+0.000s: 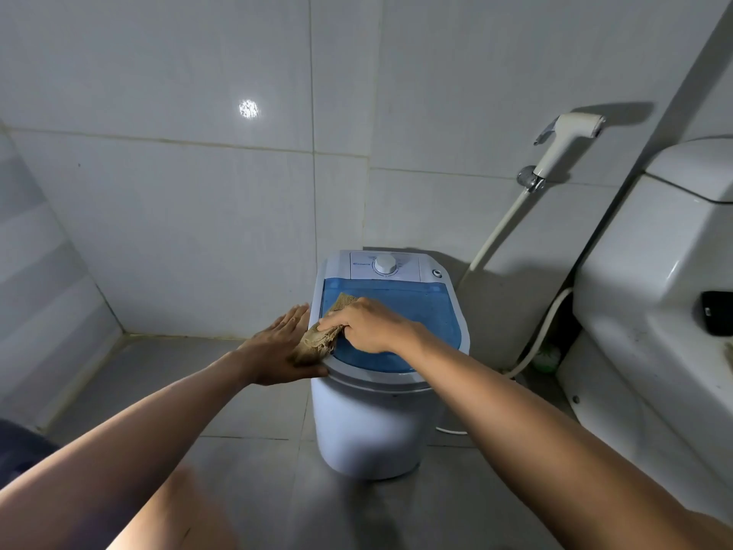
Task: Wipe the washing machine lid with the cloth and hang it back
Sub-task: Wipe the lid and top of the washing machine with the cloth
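A small white washing machine point(369, 426) stands on the floor in the middle of the head view. Its translucent blue lid point(420, 307) is closed. My right hand point(369, 325) grips a bunched tan cloth point(319, 341) and presses it on the lid's left front part; the cloth hangs over the left rim. My left hand point(277, 347) lies flat with straight fingers against the machine's left edge, partly behind the cloth.
A white control panel with a round knob point(384, 264) sits at the lid's back. A toilet cistern point(650, 279) stands close on the right. A bidet sprayer point(563, 146) and its hose hang on the tiled wall behind. Grey tiled floor point(158, 375) lies to the left.
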